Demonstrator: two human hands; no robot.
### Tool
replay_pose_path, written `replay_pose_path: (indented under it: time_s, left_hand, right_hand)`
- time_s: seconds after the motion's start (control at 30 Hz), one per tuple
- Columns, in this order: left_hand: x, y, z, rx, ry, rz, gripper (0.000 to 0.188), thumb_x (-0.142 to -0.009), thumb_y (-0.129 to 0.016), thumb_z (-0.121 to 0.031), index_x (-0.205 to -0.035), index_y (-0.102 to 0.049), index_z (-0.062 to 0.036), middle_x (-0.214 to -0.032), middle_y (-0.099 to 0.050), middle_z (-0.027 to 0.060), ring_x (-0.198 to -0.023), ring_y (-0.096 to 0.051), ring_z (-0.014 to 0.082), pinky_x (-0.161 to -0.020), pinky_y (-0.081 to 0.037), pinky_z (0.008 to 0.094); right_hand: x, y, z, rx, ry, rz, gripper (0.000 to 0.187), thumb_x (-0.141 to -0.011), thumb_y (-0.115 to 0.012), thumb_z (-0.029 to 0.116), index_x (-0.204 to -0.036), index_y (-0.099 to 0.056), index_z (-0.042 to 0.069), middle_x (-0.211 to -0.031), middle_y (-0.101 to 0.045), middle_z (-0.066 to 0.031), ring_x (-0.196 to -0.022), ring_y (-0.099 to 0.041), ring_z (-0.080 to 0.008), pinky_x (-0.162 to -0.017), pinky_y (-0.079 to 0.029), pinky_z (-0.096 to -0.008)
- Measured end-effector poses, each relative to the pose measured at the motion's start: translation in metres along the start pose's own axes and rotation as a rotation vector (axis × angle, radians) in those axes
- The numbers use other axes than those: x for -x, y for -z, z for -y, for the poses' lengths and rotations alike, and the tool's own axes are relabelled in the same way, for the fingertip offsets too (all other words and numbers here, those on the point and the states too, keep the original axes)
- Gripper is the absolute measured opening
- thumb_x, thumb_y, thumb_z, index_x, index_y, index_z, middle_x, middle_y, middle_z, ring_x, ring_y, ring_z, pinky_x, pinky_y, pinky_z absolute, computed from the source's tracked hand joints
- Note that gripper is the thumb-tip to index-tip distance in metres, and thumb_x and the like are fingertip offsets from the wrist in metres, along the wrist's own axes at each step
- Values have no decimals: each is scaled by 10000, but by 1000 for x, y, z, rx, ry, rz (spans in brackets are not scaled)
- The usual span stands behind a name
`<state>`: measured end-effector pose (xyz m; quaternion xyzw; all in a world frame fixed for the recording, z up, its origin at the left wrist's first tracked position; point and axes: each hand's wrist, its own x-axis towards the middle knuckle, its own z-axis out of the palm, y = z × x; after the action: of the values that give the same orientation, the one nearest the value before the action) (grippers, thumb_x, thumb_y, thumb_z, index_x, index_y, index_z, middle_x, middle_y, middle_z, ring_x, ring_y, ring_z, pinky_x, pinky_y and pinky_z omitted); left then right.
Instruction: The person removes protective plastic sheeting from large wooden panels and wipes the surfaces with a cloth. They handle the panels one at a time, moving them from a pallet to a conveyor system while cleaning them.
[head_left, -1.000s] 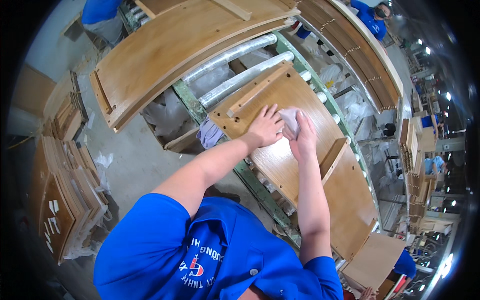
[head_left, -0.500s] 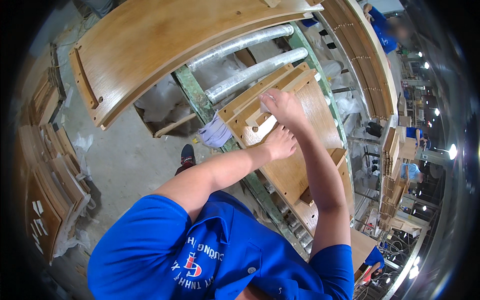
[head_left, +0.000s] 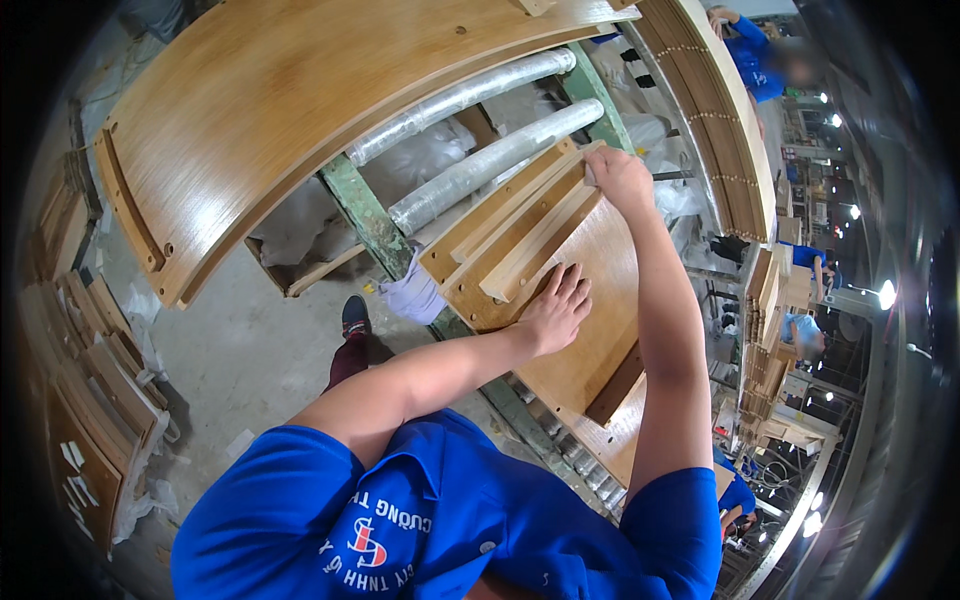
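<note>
My left hand (head_left: 555,312) lies flat with fingers spread on a varnished wooden panel (head_left: 570,365), close to the near end of a pale wooden strip. My right hand (head_left: 622,180) is closed on a small whitish pad (head_left: 590,176), whose exact kind I cannot make out. It presses at the far end of the pale wooden strip (head_left: 540,245), which lies along the panel. Beside that strip runs another light strip (head_left: 505,222) with darker wood between them. Small round holes dot the panel's left edge.
A large varnished panel (head_left: 300,110) sits upper left, beyond a green frame (head_left: 365,210) with plastic-wrapped rollers (head_left: 500,160). A lavender cloth (head_left: 412,292) hangs at the frame. Stacked boards stand at left (head_left: 100,350) and upper right (head_left: 705,110). Other people work at the right.
My right hand has slid away from me along the strip to its far end, holding the whitish pad. My left hand stays flat on the panel; the whole view has shifted slightly.
</note>
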<state>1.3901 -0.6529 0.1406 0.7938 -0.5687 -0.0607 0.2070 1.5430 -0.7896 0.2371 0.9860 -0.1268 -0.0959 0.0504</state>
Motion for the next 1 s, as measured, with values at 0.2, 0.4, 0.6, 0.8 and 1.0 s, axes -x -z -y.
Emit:
replay_pose_path:
  time_s: [0.2,0.4,0.6,0.8,1.0]
  left_hand:
    - [-1,-2,2,45,-18,-41,494,-866,-464,-383,-1272,-464,-103,-1408,-329,125,-1333,-188,375,-1082,-96,547]
    - [-1,-5,4,86,-21,-89,469,-850,-486,-350,-1244,-492,-95,-1389,-360,126,-1324,-205,383,-1077,-106,551]
    - [-3,-6,4,121,-37,-88,453,-843,-494,-329,-1225,-503,-85,-1383,-366,129,-1322,-203,390,-1072,-105,561]
    - [-4,-8,5,190,-45,-90,427,-841,-493,-288,-1206,-514,-66,-1382,-364,136,-1323,-197,397,-1070,-99,571]
    - [-4,-10,3,197,-37,-113,409,-840,-487,-267,-1193,-523,-64,-1371,-379,139,-1322,-200,398,-1074,-88,569]
  right_hand:
    - [-30,0,-25,87,-68,-68,380,-873,-443,427,-860,-646,106,-813,-645,-187,-812,-617,-374,-738,-481,-456]
    - [-51,-1,-34,127,-139,-58,380,-888,-422,416,-949,-620,98,-883,-640,-205,-869,-610,-378,-775,-478,-465]
    - [-63,-11,-45,92,-187,-65,394,-905,-395,408,-1002,-599,86,-939,-629,-216,-895,-601,-386,-795,-469,-475]
    - [-69,-23,-48,113,-202,-70,407,-910,-383,410,-1007,-598,78,-933,-625,-234,-892,-602,-396,-797,-468,-478]
    - [-65,-25,-47,114,-167,-83,396,-911,-383,409,-978,-603,86,-898,-633,-225,-865,-610,-398,-782,-475,-480]
